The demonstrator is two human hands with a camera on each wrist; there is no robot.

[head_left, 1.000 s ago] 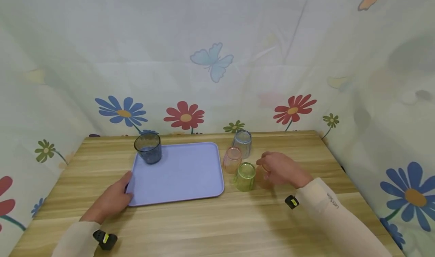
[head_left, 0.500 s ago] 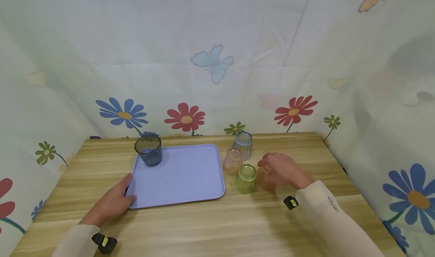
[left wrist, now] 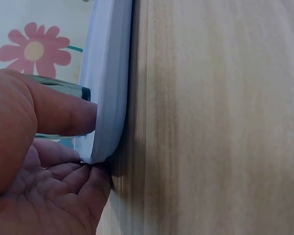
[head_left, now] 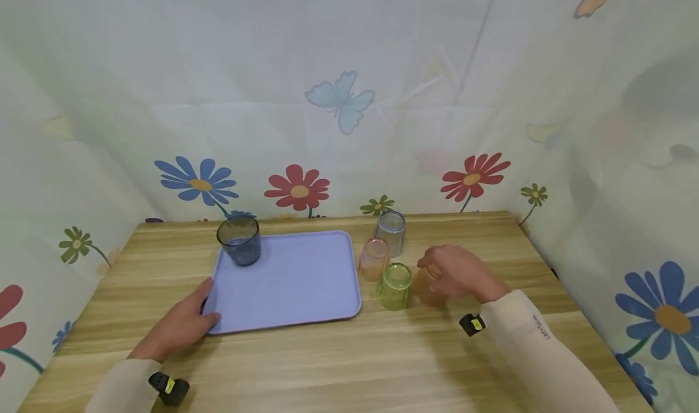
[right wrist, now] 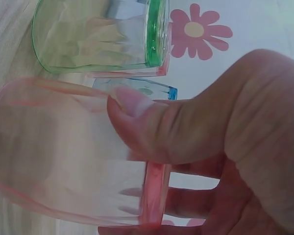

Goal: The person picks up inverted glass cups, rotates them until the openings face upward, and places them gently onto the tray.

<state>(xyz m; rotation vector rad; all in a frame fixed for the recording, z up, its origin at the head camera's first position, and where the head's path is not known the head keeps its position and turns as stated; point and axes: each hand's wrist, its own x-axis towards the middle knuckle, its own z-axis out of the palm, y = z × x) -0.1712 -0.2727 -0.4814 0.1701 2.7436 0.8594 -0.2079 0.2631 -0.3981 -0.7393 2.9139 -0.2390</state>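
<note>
Fingers, right hand: gripping an orange-tinted glass, the thumb pressing its side close to the base, the other fingers curling around the opposite side. That glass is being held base upward to the right of the lilac tray, farthest from it among the glasses on that side; whether its rim is touching the tabletop, one cannot tell from here.

Fingers, left hand: pinching the tray by its left edge, toward the near corner, the thumb lying over the rim.

Glass, dark blue: standing mouth upward on the tray's far left corner.

Glass, pink: standing inverted just beside the tray's right edge.

Glass, green: standing inverted right of the tray, toward its near right corner.

Glass, pale blue: standing inverted right of the tray's far right corner.

Backdrop, printed with flowers and butterflies: hanging behind the tray.

Sleeves, cream, two: covering both forearms, reaching in from the tray's near side.
</note>
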